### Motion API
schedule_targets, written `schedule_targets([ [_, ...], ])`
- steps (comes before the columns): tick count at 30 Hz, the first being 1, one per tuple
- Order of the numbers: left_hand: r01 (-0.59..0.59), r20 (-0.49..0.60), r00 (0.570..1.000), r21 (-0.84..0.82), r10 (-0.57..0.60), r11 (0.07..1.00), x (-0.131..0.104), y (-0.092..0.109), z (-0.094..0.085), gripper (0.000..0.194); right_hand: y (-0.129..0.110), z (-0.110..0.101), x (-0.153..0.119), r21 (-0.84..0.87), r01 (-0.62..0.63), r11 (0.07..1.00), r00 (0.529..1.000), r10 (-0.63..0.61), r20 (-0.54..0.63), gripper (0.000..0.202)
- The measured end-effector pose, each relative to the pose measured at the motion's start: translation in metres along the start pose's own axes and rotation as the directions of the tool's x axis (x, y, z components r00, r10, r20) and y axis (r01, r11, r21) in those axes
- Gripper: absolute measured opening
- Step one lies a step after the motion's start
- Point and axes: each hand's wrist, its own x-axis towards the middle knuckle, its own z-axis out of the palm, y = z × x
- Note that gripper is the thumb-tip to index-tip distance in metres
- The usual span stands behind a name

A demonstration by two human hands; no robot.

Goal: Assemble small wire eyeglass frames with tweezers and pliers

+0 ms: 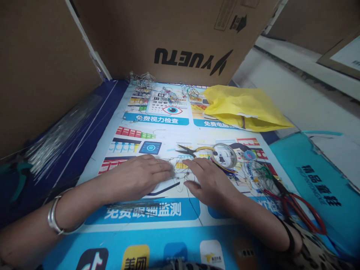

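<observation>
A thin wire piece (180,168) with loops and small beads lies on the printed sheet between my hands. My left hand (140,176) rests flat at its left side, fingers stretched out and touching the wire; the thumb is hidden. At the right side is my right hand (210,180), its thumb and index finger apart, with the fingertips at the wire's edge. One loose dark strand runs toward me from beneath the piece. Just beyond my right hand lie pliers (188,150) with yellow handles, beside a round clear spool or container (225,155).
Red-handled scissors (305,210) lie right, beside tangled coloured wires (257,174). A yellow bag (244,107) sits at the back right and a teal bag (312,176) at the right edge. Straight wires (59,137) lie left. Cardboard (180,33) stands behind; wire clusters (142,80) sit before it.
</observation>
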Motion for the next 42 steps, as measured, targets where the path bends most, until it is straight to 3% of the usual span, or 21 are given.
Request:
schedule_targets([
  [9, -0.034, -0.082, 0.996, -0.118, 0.024, 0.992, 0.001, -0.005, 0.002, 0.035, 0.002, -0.008, -0.002, -0.061, 0.148, 0.987, 0.987, -0.144, 0.068, 0.026],
  [12, -0.046, -0.050, 0.998, -0.170, 0.038, 0.984, 0.001, -0.008, 0.000, 0.035, 0.011, -0.012, 0.000, 0.019, 0.234, 0.972, 0.967, -0.235, 0.098, 0.022],
  [16, -0.054, -0.008, 0.999, -0.232, 0.053, 0.971, 0.002, -0.012, -0.003, 0.036, 0.023, -0.011, 0.005, 0.228, 0.286, 0.931, 0.954, -0.299, 0.024, 0.022],
  [21, 0.013, 0.006, 1.000, -0.232, -0.012, 0.973, 0.008, -0.008, 0.001, 0.037, 0.023, -0.003, 0.014, 0.310, 0.236, 0.921, 0.966, -0.258, 0.031, 0.026],
  [24, 0.109, 0.023, 0.994, -0.179, -0.107, 0.978, 0.012, -0.002, 0.005, 0.038, 0.017, 0.002, 0.018, 0.306, 0.211, 0.928, 0.968, -0.242, 0.064, 0.029],
  [30, 0.216, -0.207, 0.947, -0.161, -0.247, 0.963, 0.012, 0.003, 0.009, 0.034, 0.013, 0.006, 0.017, 0.318, 0.174, 0.932, 0.975, -0.208, 0.076, 0.024],
  [33, 0.252, -0.186, 0.937, -0.226, -0.296, 0.941, 0.010, 0.003, 0.011, 0.036, 0.013, 0.007, 0.016, 0.383, 0.047, 0.923, 0.994, -0.082, 0.077, 0.015],
  [36, 0.286, -0.112, 0.940, -0.258, -0.323, 0.923, 0.008, 0.003, 0.012, 0.029, 0.011, 0.006, 0.015, 0.425, -0.056, 0.903, 0.996, 0.019, 0.091, 0.009],
  [38, 0.290, -0.122, 0.937, -0.246, -0.326, 0.925, 0.007, 0.003, 0.010, 0.021, 0.010, 0.006, 0.014, 0.446, -0.084, 0.891, 0.995, 0.054, 0.079, 0.009],
  [42, 0.140, -0.216, 0.958, -0.217, -0.187, 0.966, 0.002, 0.001, 0.000, 0.011, 0.009, 0.006, 0.011, 0.491, -0.113, 0.864, 0.993, 0.116, 0.025, 0.011],
])
